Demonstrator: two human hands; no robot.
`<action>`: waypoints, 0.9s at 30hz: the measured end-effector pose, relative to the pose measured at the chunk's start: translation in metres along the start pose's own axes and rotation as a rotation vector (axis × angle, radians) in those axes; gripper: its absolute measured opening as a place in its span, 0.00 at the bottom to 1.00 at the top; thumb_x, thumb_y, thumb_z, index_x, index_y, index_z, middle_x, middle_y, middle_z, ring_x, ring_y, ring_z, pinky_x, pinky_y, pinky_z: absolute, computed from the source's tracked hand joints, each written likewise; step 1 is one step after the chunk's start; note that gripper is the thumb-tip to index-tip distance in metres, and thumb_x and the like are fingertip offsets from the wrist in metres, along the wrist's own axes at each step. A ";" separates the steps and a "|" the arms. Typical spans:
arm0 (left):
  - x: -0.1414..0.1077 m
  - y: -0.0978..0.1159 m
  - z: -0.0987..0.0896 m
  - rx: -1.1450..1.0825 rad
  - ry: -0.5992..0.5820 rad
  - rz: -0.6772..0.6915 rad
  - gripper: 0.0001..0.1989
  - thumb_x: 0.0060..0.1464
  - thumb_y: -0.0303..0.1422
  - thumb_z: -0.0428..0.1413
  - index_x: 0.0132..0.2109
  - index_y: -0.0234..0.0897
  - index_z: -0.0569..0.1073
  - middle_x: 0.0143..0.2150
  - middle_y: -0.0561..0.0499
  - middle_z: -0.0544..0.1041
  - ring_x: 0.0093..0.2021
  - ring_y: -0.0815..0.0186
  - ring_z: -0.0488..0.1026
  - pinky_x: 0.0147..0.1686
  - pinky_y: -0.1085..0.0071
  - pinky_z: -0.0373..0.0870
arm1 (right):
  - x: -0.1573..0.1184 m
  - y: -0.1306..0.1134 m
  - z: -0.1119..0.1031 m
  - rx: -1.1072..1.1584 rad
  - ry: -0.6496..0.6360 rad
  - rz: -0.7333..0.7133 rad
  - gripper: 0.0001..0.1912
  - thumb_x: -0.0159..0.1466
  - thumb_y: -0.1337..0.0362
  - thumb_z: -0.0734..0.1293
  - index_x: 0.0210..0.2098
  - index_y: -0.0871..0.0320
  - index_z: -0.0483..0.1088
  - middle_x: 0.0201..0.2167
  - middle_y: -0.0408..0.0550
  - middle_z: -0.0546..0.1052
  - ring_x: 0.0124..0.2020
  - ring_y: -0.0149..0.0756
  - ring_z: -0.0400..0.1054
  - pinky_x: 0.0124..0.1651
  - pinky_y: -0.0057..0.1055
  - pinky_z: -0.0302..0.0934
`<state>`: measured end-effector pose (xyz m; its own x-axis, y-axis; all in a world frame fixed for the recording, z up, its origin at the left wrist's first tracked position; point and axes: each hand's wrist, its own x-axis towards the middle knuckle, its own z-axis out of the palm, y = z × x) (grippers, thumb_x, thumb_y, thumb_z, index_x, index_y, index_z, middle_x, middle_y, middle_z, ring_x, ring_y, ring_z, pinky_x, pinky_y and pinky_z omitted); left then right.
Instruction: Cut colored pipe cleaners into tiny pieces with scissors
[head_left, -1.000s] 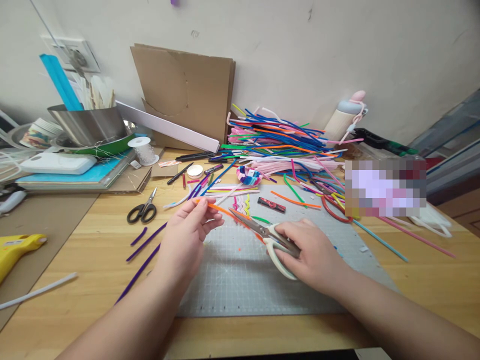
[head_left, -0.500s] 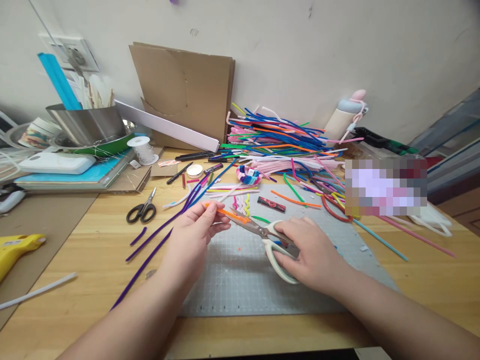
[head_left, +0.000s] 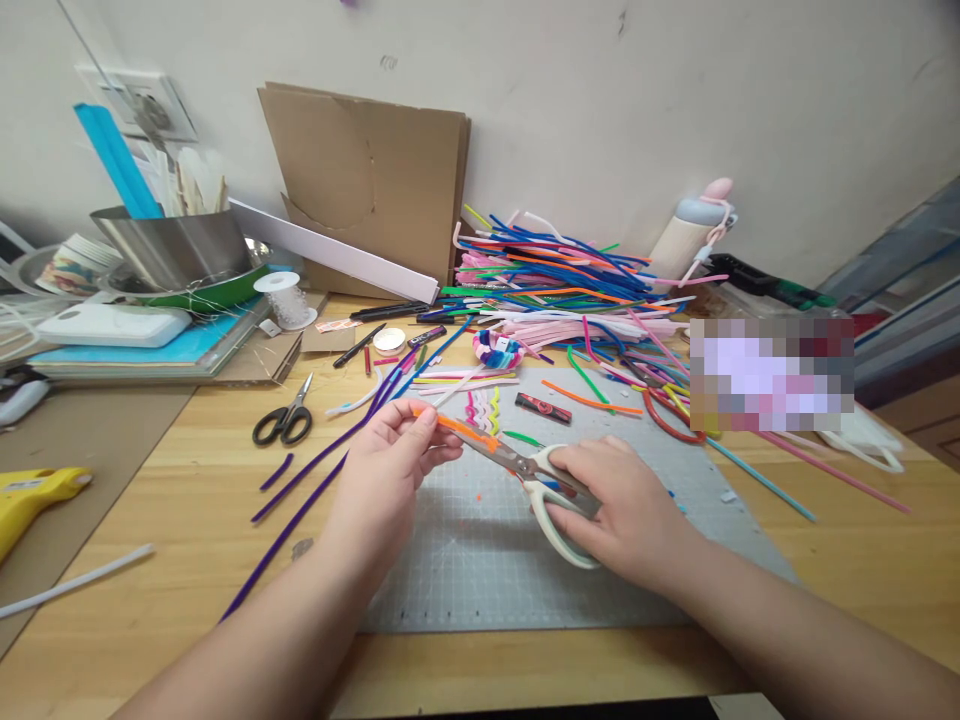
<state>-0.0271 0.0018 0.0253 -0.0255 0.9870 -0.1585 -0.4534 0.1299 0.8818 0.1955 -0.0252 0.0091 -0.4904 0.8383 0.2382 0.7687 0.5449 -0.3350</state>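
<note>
From where I'm standing, the fuzzy orange stem (head_left: 466, 433) is up between the two hands, above the mat, one end pinched between the thumb and fingers of the left hand (head_left: 397, 450), its bristly length running along the blades of the pale-handled scissors (head_left: 525, 467). The right hand (head_left: 626, 500) has its fingers closed around the smooth, looped handles, the metal blades pointing at the left hand and lying close together. Below both grips spreads a grey cutting mat (head_left: 450, 590) printed with a fine grid, a small orange scrap (head_left: 479, 497) on it. Just beyond the blades sit wavy pink, white and yellow strips (head_left: 484, 412) and a short black tube (head_left: 543, 409) with red markings; a loose orange length (head_left: 592, 399) lies farther out to the right. Left of the pinching hand, velvety purple stems (head_left: 289, 537) cross the grained wooden tabletop (head_left: 172, 560), near black-handled scissors (head_left: 283, 424) with open blades. Well apart on that side is a yellow plastic tool (head_left: 30, 505). Beyond the hands, a striped fuzzy bundle (head_left: 497, 350) rests before a tangled, many-coloured heap of soft stems (head_left: 555, 270), with flat brown cardboard (head_left: 375, 190) propped against the wall behind, left of the heap.
</note>
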 end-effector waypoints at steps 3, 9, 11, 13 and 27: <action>0.000 0.001 0.001 -0.006 0.013 0.007 0.08 0.50 0.30 0.61 0.33 0.34 0.69 0.26 0.54 0.76 0.26 0.71 0.74 0.31 0.74 0.73 | 0.000 -0.001 0.001 0.027 -0.016 0.021 0.07 0.62 0.60 0.64 0.33 0.57 0.62 0.28 0.44 0.70 0.30 0.36 0.58 0.35 0.33 0.47; -0.002 0.000 0.000 0.022 -0.024 0.009 0.07 0.49 0.31 0.61 0.33 0.34 0.70 0.26 0.54 0.76 0.26 0.72 0.73 0.32 0.75 0.73 | 0.001 -0.002 0.001 0.049 -0.045 0.050 0.07 0.60 0.61 0.65 0.33 0.57 0.62 0.29 0.44 0.71 0.31 0.36 0.59 0.36 0.34 0.48; -0.002 0.000 0.000 0.023 -0.020 0.005 0.07 0.49 0.31 0.61 0.33 0.34 0.70 0.26 0.54 0.75 0.26 0.72 0.73 0.32 0.75 0.73 | 0.001 -0.002 0.000 0.057 -0.044 0.048 0.07 0.61 0.61 0.64 0.33 0.57 0.62 0.29 0.43 0.70 0.30 0.35 0.59 0.36 0.34 0.48; -0.002 -0.001 0.000 0.021 -0.013 0.002 0.08 0.49 0.31 0.62 0.33 0.34 0.70 0.26 0.54 0.75 0.26 0.72 0.73 0.31 0.75 0.73 | 0.001 -0.002 0.000 0.062 -0.043 0.047 0.07 0.61 0.61 0.64 0.32 0.56 0.62 0.28 0.43 0.70 0.30 0.35 0.59 0.35 0.34 0.48; -0.002 0.000 0.001 0.029 -0.024 0.030 0.09 0.47 0.32 0.63 0.32 0.35 0.70 0.26 0.55 0.76 0.25 0.72 0.73 0.31 0.75 0.73 | 0.002 -0.003 0.000 0.085 -0.039 0.048 0.07 0.61 0.60 0.64 0.32 0.57 0.62 0.28 0.43 0.71 0.30 0.35 0.60 0.35 0.34 0.49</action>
<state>-0.0261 -0.0001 0.0264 -0.0169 0.9925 -0.1212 -0.4263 0.1025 0.8988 0.1926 -0.0254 0.0101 -0.4706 0.8628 0.1849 0.7549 0.5022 -0.4218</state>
